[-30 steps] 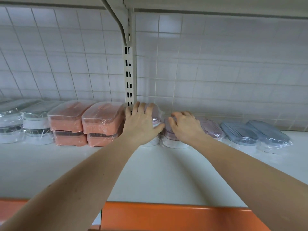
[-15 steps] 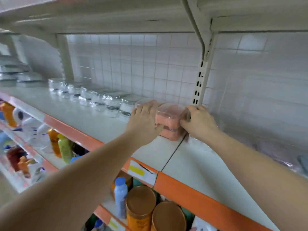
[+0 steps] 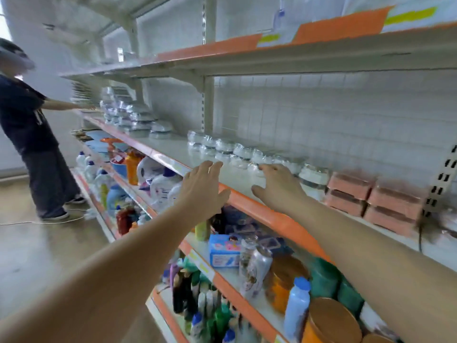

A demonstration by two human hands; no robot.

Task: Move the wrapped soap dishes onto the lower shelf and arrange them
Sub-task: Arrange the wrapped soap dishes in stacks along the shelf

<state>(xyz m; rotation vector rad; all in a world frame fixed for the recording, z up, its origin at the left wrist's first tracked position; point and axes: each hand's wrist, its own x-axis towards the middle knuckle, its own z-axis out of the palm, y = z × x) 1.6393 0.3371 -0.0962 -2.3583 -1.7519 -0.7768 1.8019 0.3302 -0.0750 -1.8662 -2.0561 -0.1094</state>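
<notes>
Store aisle, white shelf point(image 3: 173, 147) with orange front edge, tiled back wall. Pink dishes point(image 3: 373, 198): 4 visible, two stacks of two, side by side at the back of the shelf just left of the slotted upright point(image 3: 442, 179), long axes running front to back. White dishes point(image 3: 247, 152): row continues left from the pink ones, stacked two high, blur prevents a count. Left hand point(image 3: 202, 186) and right hand point(image 3: 277, 184) both over the front edge, fingers spread, holding nothing, clear of all dishes. One other person point(image 3: 27, 134) far left.
</notes>
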